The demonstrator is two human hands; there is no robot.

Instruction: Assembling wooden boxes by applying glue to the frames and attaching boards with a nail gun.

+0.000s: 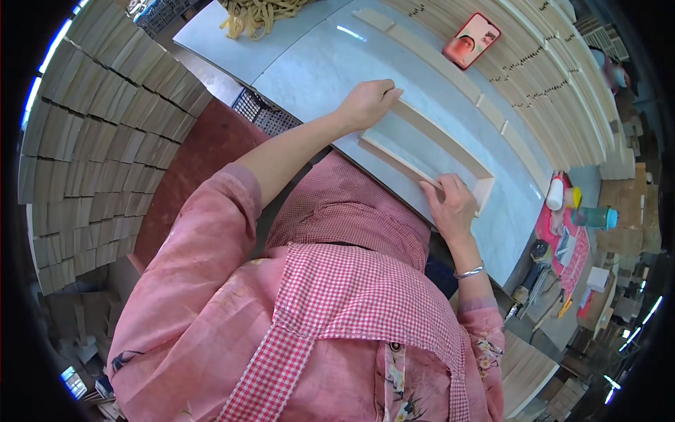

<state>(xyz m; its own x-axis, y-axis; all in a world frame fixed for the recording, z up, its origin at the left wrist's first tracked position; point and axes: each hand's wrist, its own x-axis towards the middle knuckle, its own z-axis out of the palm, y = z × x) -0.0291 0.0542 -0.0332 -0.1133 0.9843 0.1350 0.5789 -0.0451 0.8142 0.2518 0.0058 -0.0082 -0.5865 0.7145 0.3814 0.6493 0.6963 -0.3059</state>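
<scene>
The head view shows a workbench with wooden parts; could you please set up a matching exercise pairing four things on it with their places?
Things:
1. left hand
2. right hand
3. phone in a red case
4. white bottle

Places:
A. at the far side of the bench, beside the long wooden strips
B. at the near right corner of the wooden frame
C. at the bench's right end, on a red cloth
D. at the left end of the frame

Pairs: 1-D, 2-B, 3-A, 4-C

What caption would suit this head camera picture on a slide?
Both hands, left hand and right hand, press a pale wooden frame together on a grey worktable.
</scene>
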